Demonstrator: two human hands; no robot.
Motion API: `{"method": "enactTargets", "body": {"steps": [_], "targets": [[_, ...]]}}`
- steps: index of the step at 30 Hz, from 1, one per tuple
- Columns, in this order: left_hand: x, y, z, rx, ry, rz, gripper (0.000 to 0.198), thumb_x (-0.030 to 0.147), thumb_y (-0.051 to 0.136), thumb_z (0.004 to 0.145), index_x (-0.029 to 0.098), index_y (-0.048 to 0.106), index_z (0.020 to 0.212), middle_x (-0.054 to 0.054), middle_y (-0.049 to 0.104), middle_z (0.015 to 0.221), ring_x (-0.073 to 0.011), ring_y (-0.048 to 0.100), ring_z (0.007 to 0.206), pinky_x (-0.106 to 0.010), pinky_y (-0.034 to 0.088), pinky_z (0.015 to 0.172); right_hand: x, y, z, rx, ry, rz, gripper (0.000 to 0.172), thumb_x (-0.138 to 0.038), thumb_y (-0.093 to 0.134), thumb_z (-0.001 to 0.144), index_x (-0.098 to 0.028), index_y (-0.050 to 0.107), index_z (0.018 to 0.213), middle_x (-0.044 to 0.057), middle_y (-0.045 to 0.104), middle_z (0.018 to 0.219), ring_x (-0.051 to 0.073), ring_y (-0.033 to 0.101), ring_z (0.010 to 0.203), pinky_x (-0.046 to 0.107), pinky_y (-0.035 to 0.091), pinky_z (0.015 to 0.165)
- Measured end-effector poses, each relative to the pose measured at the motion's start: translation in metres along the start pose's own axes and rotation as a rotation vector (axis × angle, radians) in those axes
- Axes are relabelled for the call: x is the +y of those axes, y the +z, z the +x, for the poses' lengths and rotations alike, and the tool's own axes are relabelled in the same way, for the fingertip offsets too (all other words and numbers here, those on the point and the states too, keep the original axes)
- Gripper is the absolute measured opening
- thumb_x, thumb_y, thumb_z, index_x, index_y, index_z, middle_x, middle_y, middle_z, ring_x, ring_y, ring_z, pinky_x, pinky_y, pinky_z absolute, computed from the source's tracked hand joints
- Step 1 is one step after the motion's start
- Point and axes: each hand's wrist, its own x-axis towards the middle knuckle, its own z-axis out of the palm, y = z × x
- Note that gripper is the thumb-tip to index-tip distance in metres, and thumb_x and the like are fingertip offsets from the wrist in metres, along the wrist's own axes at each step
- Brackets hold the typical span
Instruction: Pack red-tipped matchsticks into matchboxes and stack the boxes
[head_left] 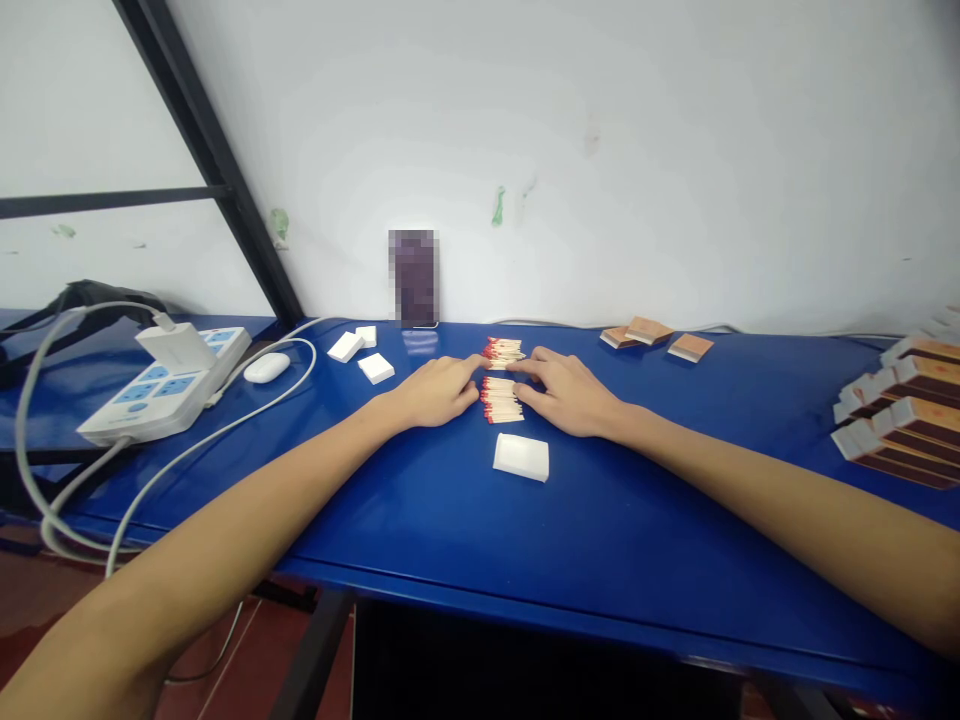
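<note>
A pile of red-tipped matches [501, 396] lies on the blue table [450, 540], with a second small pile [504, 350] just behind it. My left hand [435, 392] rests palm down at the left of the matches, fingers curled against their red tips. On the right side, my right hand [566, 392] lies with its fingers pressed on the wooden ends. Both hands squeeze the pile between them. A white inner matchbox tray [521, 456] sits just in front of the pile, untouched.
Three white trays [360, 352] lie at the back left, near a white mouse [266, 367] and a power strip [161, 385] with cables. Brown matchbox sleeves [656, 338] lie at the back right. Stacked matchboxes [896, 420] stand at the right edge. A blurred upright object [414, 276] leans on the wall.
</note>
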Motion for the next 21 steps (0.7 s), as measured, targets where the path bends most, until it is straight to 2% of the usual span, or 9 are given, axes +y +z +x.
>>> {"method": "enactTargets", "body": {"steps": [6, 21], "targets": [[-0.0005, 0.0025, 0.0028, -0.018, -0.036, 0.011, 0.05, 0.02, 0.037, 0.092, 0.016, 0.048, 0.141, -0.007, 0.071, 0.102, -0.0244, 0.066, 0.096, -0.036, 0.048, 0.083, -0.0011, -0.0012, -0.0003, 0.012, -0.002, 0.03, 0.044, -0.038, 0.043, 0.095, -0.024, 0.063, 0.132, 0.01, 0.061, 0.104, 0.024, 0.059, 0.086, 0.039, 0.04, 0.079], [-0.0008, 0.0011, 0.0031, -0.023, -0.023, -0.001, 0.051, 0.021, 0.036, 0.092, 0.016, 0.048, 0.142, -0.009, 0.071, 0.107, -0.0254, 0.065, 0.1, -0.039, 0.049, 0.088, 0.001, -0.0003, -0.0008, 0.042, -0.045, 0.078, 0.035, -0.034, 0.046, 0.092, -0.022, 0.067, 0.117, 0.006, 0.059, 0.094, 0.02, 0.057, 0.076, 0.036, 0.038, 0.074]]}}
